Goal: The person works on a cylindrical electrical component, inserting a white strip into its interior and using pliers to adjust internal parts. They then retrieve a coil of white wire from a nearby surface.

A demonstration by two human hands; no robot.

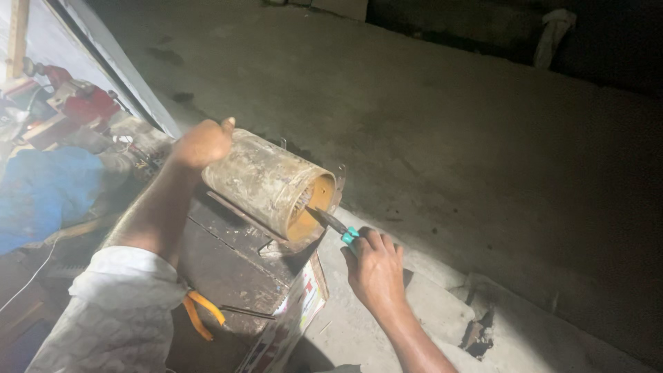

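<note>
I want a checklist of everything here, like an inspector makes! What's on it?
Surface: worn dark board laid over a printed box.
Job's things: rusty metal cylinder lying on its side; teal-handled tool poking into its open end.
Clutter: orange-handled pliers; red machine; blue cloth.
Hands: left hand rests on the cylinder's far end; right hand has its grip closed on the tool.
Cables: thin white wire at left.
Surroundings: concrete floor, cracked by the step; dim lighting.

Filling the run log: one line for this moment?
left hand: steadying cylinder | right hand: screwdriver tip inside open end
</note>
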